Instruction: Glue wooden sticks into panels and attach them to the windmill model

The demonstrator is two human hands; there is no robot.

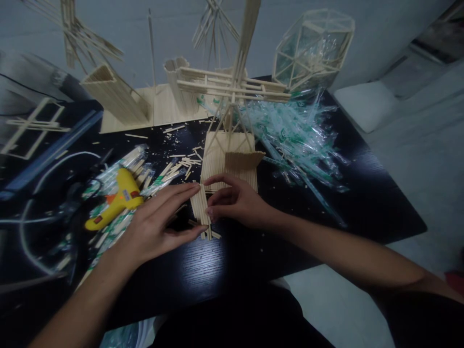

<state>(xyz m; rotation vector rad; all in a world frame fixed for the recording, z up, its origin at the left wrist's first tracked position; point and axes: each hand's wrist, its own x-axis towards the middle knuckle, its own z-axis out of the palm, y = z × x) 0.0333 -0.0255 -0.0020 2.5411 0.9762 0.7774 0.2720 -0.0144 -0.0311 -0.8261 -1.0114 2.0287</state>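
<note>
A small row of short wooden sticks [200, 207] lies side by side on the dark table, with a few ends poking out unevenly at the near side. My left hand [159, 217] spans its left side, fingertips at the far end and thumb at the near end. From the right, the curled fingers of my right hand [239, 200] press against the row's edge. Just beyond stands a stick-built model windmill [234, 87], its crossed blades above a flat stick base [213, 164]. Part of that base is hidden behind my right hand.
A yellow glue gun [125, 200] lies on packaged chopsticks at left. Loose stick pieces [188, 162] scatter the middle. Crumpled clear wrappers [297, 130] pile at right. Stick-built towers [112, 96] stand on a board at the back. The table's right edge [395, 183] is visible.
</note>
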